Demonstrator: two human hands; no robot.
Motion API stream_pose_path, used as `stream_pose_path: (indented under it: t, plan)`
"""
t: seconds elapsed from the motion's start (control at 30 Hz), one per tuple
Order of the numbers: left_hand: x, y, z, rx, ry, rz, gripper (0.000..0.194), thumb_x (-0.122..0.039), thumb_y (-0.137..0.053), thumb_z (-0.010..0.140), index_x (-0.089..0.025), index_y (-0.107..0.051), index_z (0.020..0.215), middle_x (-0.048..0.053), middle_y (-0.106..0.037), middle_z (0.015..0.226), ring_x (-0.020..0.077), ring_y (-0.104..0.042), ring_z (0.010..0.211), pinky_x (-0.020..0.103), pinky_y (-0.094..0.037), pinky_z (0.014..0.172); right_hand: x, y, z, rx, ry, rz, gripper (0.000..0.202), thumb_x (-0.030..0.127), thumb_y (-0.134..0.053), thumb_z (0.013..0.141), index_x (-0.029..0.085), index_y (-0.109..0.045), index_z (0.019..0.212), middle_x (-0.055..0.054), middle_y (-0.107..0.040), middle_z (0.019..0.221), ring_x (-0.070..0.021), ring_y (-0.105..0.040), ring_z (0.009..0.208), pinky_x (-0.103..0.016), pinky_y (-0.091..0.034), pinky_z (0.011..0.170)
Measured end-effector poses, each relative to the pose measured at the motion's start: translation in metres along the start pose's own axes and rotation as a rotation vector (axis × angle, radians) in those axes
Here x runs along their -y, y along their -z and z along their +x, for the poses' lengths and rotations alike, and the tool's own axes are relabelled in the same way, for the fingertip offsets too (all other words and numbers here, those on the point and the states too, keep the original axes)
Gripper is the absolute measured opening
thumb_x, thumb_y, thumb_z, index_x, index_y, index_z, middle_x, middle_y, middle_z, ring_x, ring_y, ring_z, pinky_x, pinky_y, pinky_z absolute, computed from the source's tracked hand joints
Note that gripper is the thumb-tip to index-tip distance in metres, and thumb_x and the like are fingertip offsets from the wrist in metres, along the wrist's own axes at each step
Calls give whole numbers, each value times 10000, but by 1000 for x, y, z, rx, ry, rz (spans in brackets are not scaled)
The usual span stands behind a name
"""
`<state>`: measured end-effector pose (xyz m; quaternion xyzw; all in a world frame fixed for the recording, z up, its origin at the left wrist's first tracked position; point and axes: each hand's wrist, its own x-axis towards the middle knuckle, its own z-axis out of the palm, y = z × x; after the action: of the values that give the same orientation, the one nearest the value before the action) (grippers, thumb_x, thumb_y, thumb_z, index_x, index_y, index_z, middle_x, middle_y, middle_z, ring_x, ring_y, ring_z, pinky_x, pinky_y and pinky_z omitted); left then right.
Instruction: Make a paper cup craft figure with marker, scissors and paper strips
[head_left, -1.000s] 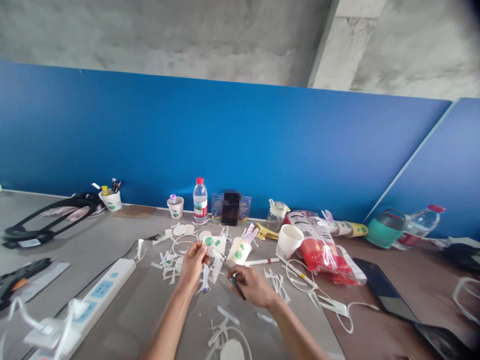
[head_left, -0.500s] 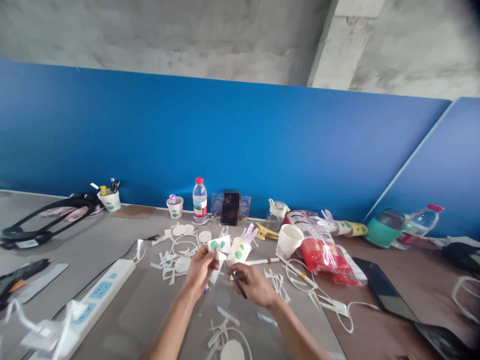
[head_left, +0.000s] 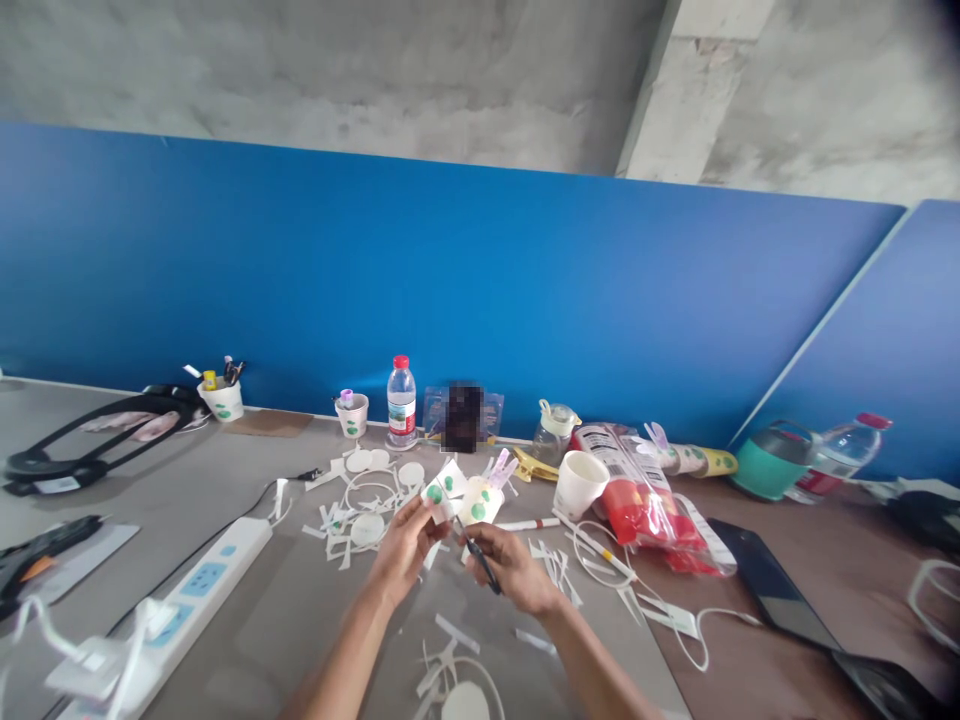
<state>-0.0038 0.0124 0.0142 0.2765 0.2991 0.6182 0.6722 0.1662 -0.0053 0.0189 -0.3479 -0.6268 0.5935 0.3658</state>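
Between the thumb and fingers of my left hand point(head_left: 406, 545) is a white paper piece point(head_left: 444, 494) printed with green spots. My right hand point(head_left: 512, 567) grips dark-handled scissors point(head_left: 480, 562), their blades pointing up toward the paper; whether they cut into it I cannot make out. Just behind my hands stands a cut paper cup point(head_left: 480, 502) with green spots and purple strips rising from it. White paper scraps point(head_left: 346, 530) and round paper discs point(head_left: 367, 529) lie to the left, with thin strips point(head_left: 553, 570) to the right.
A white paper cup point(head_left: 581, 484) stands right of my hands, beside a red-and-white plastic package point(head_left: 637, 490). Behind are a water bottle point(head_left: 402, 405) and a glass jar point(head_left: 555, 432). A power strip point(head_left: 202, 590) lies left; a dark phone-like slab point(head_left: 769, 580) lies right.
The paper in my left hand has turned to a steeper tilt. The scissors have swung up, so their blades now show against the paper's right side.
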Motion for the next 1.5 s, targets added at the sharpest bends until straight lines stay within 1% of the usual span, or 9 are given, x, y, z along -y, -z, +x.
stream_pose_path:
  t: [0.13,0.33,0.5,0.7,0.87,1.0,1.13,1.3,1.5]
  plan:
    - [-6,-2,1,-28,-87,-34,286,-361,-817,618,-173,-655,760,13,-693,742,143,-636,664,237,-502,610,1,1,-1,39,-17,6,371,491,-649,755,160,-560,899,65,-466,538,-70,-361,479,-219,-277,481]
    - [-7,2,4,-30,-145,51,246,-306,-823,608,-165,-632,671,-28,-618,601,78,-549,535,172,-434,513,-3,1,0,48,-14,4,448,563,-657,737,157,-567,903,67,-462,523,-70,-362,476,-218,-267,474]
    - [-3,3,3,-32,-127,170,292,-353,-831,592,-151,-626,642,-36,-587,584,50,-497,496,163,-435,513,-3,4,-1,26,8,29,491,592,-638,744,148,-566,940,61,-467,556,-69,-357,495,-214,-281,481]
    - [-1,1,0,-27,-119,159,293,-343,-837,583,-153,-621,637,-43,-566,585,44,-474,491,167,-431,518,-7,3,-1,34,56,27,459,581,-626,773,159,-562,939,60,-462,560,-70,-354,499,-207,-283,476]
    - [2,-1,-2,51,-91,161,256,-330,-811,632,-157,-623,651,-33,-574,598,66,-498,520,197,-430,551,-13,-1,2,37,110,72,454,588,-622,781,169,-554,944,69,-432,543,-63,-312,474,-202,-259,448]
    - [3,-1,-2,73,-97,161,242,-321,-801,649,-156,-624,660,-28,-575,590,70,-497,515,202,-413,549,-14,-4,3,15,109,99,480,617,-641,750,179,-548,923,78,-417,525,-61,-294,460,-203,-242,434]
    - [3,-2,-3,71,-92,139,242,-306,-801,652,-157,-610,651,-34,-563,581,64,-478,508,197,-402,543,-16,-11,4,-11,135,111,524,663,-630,728,184,-548,924,75,-426,521,-65,-298,464,-211,-240,444]
    - [1,-6,-5,64,-76,132,262,-313,-810,634,-153,-602,648,-44,-539,565,61,-462,499,193,-392,528,-18,-20,4,-54,140,135,490,636,-630,750,190,-537,928,77,-416,516,-66,-300,460,-216,-233,450]
    - [0,-6,-6,58,-74,165,258,-332,-805,633,-155,-622,675,-41,-546,579,65,-467,507,199,-391,531,-15,-21,4,-67,125,154,503,652,-646,724,194,-549,910,80,-405,507,-69,-293,453,-223,-228,454]
